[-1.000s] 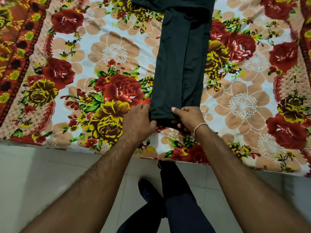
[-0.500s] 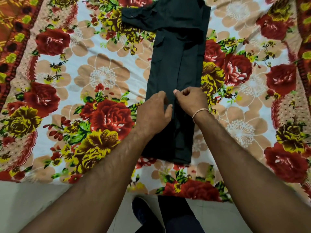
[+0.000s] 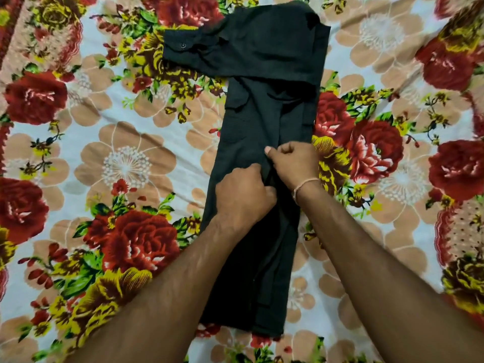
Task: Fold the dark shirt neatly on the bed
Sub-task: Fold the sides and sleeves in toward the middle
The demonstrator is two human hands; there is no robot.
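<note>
A dark shirt (image 3: 264, 121) lies on the bed (image 3: 125, 163), folded lengthwise into a long narrow strip that runs from the near edge of the view toward the far end. At the far end one sleeve (image 3: 209, 52) is laid crosswise over the body of the shirt, and its cuff, with a small button (image 3: 183, 45) on it, sticks out to the left onto the bedsheet. Chest pockets show just below the sleeve.

Both hands are on the middle of the strip, close together along the central seam where the two folded sides meet. The left hand (image 3: 242, 195) has its fingers curled down into the cloth and appears to grip the left fold at the seam. The right hand (image 3: 293, 163) is also curled, with its thumb and fingers pinching the edge of the right fold. A thin bracelet (image 3: 305, 186) sits on the right wrist. Both forearms reach in from the bottom of the view and cover part of the lower half of the shirt.

The bedsheet is printed with large red, yellow and beige flowers on a pale ground.
</note>
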